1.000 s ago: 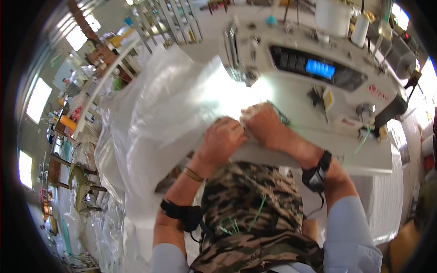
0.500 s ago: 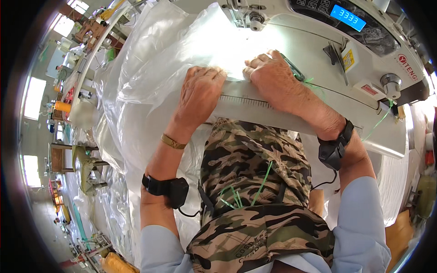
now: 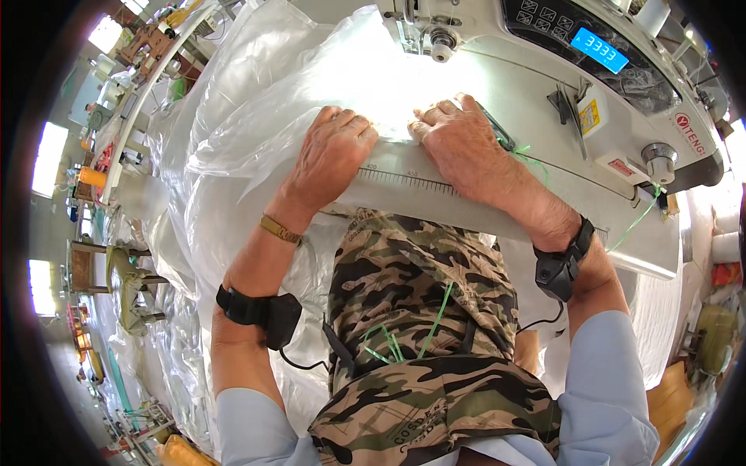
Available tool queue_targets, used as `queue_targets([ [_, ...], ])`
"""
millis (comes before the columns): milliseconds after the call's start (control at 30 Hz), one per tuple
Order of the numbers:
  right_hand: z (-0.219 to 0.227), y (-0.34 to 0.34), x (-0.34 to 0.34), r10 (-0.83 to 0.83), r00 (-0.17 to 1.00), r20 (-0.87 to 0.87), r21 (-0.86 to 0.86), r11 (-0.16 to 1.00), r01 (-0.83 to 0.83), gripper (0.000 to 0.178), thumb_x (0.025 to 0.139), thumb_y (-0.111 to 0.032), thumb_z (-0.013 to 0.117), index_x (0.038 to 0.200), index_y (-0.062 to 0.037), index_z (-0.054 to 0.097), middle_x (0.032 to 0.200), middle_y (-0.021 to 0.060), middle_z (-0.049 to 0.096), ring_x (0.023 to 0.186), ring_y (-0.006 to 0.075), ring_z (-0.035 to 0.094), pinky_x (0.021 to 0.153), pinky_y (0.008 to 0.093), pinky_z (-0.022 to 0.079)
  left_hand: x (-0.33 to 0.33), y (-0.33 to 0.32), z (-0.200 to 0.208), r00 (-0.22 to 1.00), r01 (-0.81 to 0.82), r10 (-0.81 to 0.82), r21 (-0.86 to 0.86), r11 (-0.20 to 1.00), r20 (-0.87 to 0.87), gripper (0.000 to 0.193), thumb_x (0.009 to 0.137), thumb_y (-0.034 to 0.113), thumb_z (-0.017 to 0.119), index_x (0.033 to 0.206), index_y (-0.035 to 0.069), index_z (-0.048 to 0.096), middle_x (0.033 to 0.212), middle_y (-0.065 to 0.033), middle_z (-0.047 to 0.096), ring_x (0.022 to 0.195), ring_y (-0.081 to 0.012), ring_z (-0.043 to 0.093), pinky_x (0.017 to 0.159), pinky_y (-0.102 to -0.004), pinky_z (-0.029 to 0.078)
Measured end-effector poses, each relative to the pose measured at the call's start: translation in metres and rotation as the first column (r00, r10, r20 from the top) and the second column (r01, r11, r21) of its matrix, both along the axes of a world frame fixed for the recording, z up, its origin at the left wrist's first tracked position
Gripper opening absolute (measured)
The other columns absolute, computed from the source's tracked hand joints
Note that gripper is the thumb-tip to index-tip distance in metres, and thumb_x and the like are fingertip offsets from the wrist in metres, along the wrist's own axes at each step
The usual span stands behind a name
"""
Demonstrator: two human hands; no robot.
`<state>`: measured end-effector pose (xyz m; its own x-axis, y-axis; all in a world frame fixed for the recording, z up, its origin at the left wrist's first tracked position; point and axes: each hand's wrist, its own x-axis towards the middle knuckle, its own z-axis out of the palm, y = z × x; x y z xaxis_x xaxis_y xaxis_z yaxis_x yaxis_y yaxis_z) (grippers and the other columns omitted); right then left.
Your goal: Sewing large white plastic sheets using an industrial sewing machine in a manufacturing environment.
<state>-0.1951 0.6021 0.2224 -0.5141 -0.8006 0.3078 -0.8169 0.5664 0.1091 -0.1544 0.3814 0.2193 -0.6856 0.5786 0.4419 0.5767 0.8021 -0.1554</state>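
A thin, translucent white plastic sheet (image 3: 249, 116) lies in folds over the left of the sewing machine bed and hangs off its side. My left hand (image 3: 332, 155) is closed on its near edge, fingers curled under and knuckles up. Just to the right, my right hand (image 3: 466, 151) pinches the same edge; its fingertips are partly hidden. Beyond both hands stands the sewing machine's needle area (image 3: 441, 48), where a bright lamp washes out the sheet. A slim dark tool (image 3: 497, 130), perhaps thread snips, lies by my right hand.
A printed ruler strip (image 3: 412, 180) runs along the near edge of the bed. Green thread (image 3: 637, 221) trails from a knob (image 3: 660, 161) at right. The machine's lit control panel (image 3: 598, 50) sits upper right. A stool (image 3: 124, 283) stands at far left.
The view has shifted slightly, so the machine sits a little farther right. Both hands have moved slightly left relative to it, still on the sheet's edge.
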Motion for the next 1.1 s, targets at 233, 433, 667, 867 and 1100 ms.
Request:
queue_targets([
  [233,-0.004,-0.002,-0.005,-0.046,0.999,-0.020,0.014,0.999,0.046,0.028,0.076,-0.007,0.063,0.104,-0.0024,0.065,0.101,0.0100,0.066,0.104,0.0242,0.061,0.096,0.0453,0.042,-0.016,-0.003,-0.002,0.996,0.071,-0.071,-0.011,0.997,-0.055,0.008,0.080,0.005,0.054,0.081,0.003,0.061,0.088,-0.0107,0.062,0.090,-0.0249,0.059,0.086,-0.0379,0.043],
  [433,-0.001,-0.002,-0.008,-0.071,0.997,-0.010,0.016,0.997,0.071,0.029,0.077,-0.006,0.062,0.105,-0.0038,0.065,0.101,0.0093,0.066,0.105,0.0238,0.060,0.097,0.0457,0.041,-0.027,-0.007,0.003,0.999,0.046,-0.046,-0.064,0.997,0.001,0.009,0.077,0.006,0.054,0.084,0.001,0.058,0.091,-0.0101,0.058,0.093,-0.0262,0.057,0.084,-0.0375,0.046],
  [667,-0.001,-0.004,-0.009,-0.066,0.998,-0.007,-0.043,0.997,0.066,0.038,0.078,-0.005,0.061,0.115,-0.0025,0.063,0.106,0.0097,0.065,0.108,0.0250,0.060,0.099,0.0473,0.040,-0.045,-0.009,0.003,0.998,-0.008,0.012,-0.061,0.998,0.060,0.011,0.081,0.005,0.054,0.089,0.000,0.059,0.102,-0.0128,0.060,0.106,-0.0280,0.056,0.095,-0.0390,0.046],
  [867,0.007,-0.007,-0.009,-0.130,0.990,0.063,0.054,0.990,0.127,0.042,0.078,-0.006,0.061,0.119,-0.0019,0.061,0.112,0.0099,0.065,0.112,0.0246,0.058,0.101,0.0488,0.038,-0.056,-0.007,0.004,0.994,-0.058,0.066,-0.091,0.994,0.088,0.013,0.085,0.006,0.052,0.093,-0.001,0.060,0.113,-0.0150,0.060,0.116,-0.0301,0.054,0.104,-0.0402,0.043],
  [1100,0.000,-0.011,-0.013,-0.133,0.991,0.012,-0.023,0.991,0.134,0.038,0.081,-0.005,0.057,0.119,-0.0022,0.060,0.113,0.0106,0.064,0.110,0.0242,0.059,0.097,0.0460,0.040,-0.084,-0.013,-0.003,1.000,-0.024,0.023,0.053,0.998,0.019,0.011,0.088,0.008,0.054,0.090,-0.002,0.058,0.101,-0.0137,0.056,0.101,-0.0286,0.056,0.093,-0.0401,0.046],
])
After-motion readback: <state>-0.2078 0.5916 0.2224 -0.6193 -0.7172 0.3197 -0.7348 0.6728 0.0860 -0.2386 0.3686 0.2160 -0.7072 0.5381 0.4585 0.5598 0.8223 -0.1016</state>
